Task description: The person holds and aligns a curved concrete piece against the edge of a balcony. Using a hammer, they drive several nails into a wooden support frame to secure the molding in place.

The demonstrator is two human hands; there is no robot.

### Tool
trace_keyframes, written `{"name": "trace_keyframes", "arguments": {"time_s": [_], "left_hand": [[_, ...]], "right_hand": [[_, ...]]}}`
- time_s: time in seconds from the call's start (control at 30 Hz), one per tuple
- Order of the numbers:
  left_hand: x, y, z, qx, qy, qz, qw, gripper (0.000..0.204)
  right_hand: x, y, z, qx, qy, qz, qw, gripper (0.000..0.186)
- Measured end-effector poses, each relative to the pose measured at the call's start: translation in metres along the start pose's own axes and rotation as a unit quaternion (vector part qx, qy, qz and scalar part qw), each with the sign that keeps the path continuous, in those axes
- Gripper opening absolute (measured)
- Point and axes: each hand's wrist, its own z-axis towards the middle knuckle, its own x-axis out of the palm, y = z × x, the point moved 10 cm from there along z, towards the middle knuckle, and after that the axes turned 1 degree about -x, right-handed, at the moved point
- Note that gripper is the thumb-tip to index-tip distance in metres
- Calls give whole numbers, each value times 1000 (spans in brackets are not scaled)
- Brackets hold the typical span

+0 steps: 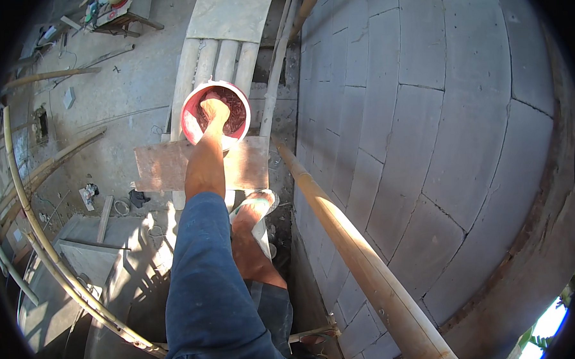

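One arm stretches straight down — hand (214,109) dipped in the red bucket (191,113); grip state unclear.

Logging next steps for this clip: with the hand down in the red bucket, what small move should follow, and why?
Probably close the fingers on a scoop and lift the hand clear. It is down among the reddish-brown contents of the red bucket, fingers hidden in them, and the block wall stands close at the right.

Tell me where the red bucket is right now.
In the head view the red bucket sits upper centre on pale bamboo poles, just beyond a brown board and left of the grey block wall. One hand reaches into it.
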Motion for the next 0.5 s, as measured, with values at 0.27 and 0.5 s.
{"name": "trace_keyframes", "arguments": {"time_s": [0.27, 0.5], "left_hand": [[-49, -22, -31, 29, -79, -134, 987, 11], [-79, -55, -62, 76, -57, -205, 974, 14]], "right_hand": [[-6, 29, 1, -11, 20, 23, 999, 91], [-6, 66, 2, -24, 60, 55, 996, 90]]}}
